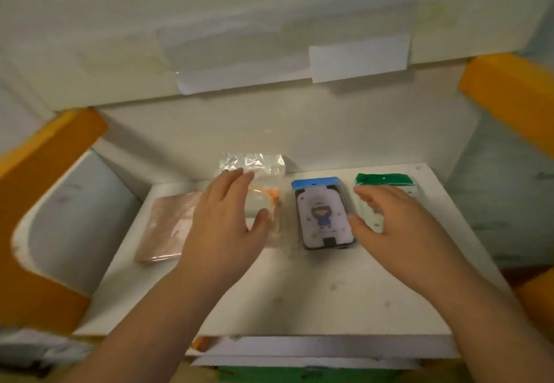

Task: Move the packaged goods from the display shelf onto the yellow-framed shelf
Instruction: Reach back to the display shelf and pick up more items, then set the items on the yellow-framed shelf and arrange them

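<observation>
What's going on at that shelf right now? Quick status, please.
Both hands open: left hand over the clear packet, right hand over the green-topped packet. Four packets lying on the white shelf. Nothing in the way.

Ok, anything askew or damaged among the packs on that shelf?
Mostly tidy. Only the pink pack at far left lies tilted, out of line with the blue-topped pack and green-topped pack. No damage visible.

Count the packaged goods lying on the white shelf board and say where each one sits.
4: pink packet far left, clear bag under the left hand, blue-topped pack centre, green-topped pack under the right hand. Others may be hidden.
</observation>
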Action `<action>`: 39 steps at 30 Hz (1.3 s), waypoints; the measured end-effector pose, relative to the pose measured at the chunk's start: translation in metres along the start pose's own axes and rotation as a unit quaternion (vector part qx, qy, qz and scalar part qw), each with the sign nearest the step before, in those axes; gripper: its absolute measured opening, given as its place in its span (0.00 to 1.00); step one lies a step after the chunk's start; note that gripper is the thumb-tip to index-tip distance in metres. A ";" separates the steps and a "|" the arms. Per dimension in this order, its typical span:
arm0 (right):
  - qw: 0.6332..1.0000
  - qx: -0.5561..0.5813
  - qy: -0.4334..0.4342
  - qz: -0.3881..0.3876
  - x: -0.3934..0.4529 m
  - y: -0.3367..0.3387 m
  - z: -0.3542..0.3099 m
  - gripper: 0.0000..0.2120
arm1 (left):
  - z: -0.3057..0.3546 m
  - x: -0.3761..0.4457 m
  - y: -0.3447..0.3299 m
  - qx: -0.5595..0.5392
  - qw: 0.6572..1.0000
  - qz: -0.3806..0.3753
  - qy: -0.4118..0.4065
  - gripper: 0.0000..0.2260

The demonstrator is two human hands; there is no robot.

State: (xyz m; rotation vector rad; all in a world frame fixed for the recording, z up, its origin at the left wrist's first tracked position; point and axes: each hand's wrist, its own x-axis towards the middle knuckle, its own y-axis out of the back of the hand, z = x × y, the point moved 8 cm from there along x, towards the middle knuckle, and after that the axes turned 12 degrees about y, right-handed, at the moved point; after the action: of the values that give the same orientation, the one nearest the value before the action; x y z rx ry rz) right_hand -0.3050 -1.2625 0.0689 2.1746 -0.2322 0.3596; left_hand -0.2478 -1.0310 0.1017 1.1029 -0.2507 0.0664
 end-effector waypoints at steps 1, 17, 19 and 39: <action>1.000 0.010 0.008 -0.007 0.006 -0.008 -0.008 0.20 | -0.012 -0.002 0.008 0.019 1.000 0.005 0.010 0.26; 0.986 0.043 0.155 -0.044 0.044 -0.127 -0.245 0.20 | -0.213 -0.071 0.185 0.015 0.984 0.142 0.108 0.25; 0.983 0.055 0.169 -0.048 0.037 -0.142 -0.287 0.19 | -0.252 -0.081 0.203 -0.002 0.981 0.144 0.133 0.25; 0.962 0.056 0.241 -0.112 0.019 -0.334 -0.521 0.20 | -0.513 -0.118 0.279 -0.048 0.974 0.082 0.205 0.25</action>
State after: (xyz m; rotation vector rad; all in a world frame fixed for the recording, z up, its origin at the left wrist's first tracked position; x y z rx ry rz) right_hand -0.2779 -0.6456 0.1140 2.1203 0.3104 0.7685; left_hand -0.3260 -0.4401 0.0998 0.9457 0.0258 0.4214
